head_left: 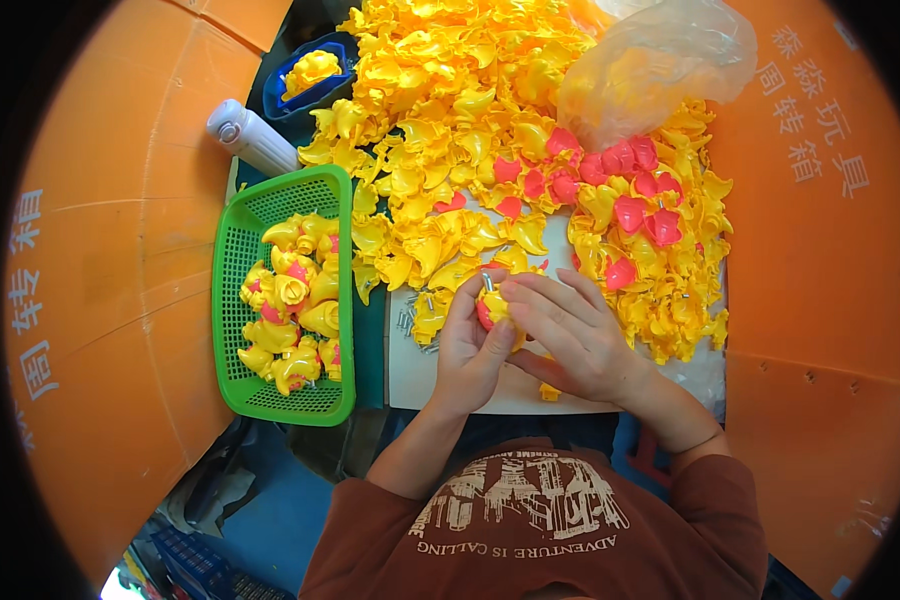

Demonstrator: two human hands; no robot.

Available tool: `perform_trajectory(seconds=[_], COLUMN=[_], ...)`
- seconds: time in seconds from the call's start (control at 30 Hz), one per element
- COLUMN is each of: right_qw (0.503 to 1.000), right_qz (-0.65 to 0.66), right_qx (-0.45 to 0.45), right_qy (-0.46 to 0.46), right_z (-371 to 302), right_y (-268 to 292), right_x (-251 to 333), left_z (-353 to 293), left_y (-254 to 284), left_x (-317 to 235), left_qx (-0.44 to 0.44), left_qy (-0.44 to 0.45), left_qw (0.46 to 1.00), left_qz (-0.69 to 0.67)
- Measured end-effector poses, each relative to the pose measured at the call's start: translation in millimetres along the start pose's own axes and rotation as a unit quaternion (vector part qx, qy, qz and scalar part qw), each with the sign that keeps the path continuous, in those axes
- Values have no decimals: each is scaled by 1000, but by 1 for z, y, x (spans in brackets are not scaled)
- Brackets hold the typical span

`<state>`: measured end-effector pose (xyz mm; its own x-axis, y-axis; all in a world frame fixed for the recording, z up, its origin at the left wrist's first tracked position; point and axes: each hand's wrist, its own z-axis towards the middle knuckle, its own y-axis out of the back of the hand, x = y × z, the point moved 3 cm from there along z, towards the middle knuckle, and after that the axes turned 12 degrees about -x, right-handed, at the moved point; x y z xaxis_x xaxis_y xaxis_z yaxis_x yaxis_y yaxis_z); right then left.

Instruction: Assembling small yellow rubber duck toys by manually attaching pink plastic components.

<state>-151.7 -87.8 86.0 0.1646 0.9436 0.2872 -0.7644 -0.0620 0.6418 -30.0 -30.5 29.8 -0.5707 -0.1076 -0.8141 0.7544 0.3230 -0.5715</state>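
Figures (295,285) lie in the basket (347,310). Behind the basket is a flask (255,138); farther behind, a tub (320,98) with parts (310,72) inside. Screws (407,318) lie near its right side. Loose shells (420,170) spread right of and behind the basket, bearing a bag (670,60).

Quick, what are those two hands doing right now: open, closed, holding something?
Left hand: closed, holding a small yellow-and-red toy piece.
Right hand: curled around the same piece, its grip partly hidden.
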Motion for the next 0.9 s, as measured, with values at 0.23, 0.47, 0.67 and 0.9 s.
perform_trajectory(seconds=[0.23,0.47,0.67,0.9], right_qw=[864,711,695,708], right_qz=[339,527,544,512], right_qx=[-72,-92,-92,-119], right_qy=[-365,-456,-462,-471], right_z=[-13,-19,-19,-17], right_y=[1,-7,-6,-3], right_x=[-20,-27,-24,-19], left_z=[-5,-9,-12,-13], left_y=[-8,-13,-13,-21], left_x=[-3,-2,-3,-6], left_qx=[12,50,60,60], left_qy=[-55,-97,-127,-125], left_qw=[998,993,986,986], left_qz=[33,51,93,96])
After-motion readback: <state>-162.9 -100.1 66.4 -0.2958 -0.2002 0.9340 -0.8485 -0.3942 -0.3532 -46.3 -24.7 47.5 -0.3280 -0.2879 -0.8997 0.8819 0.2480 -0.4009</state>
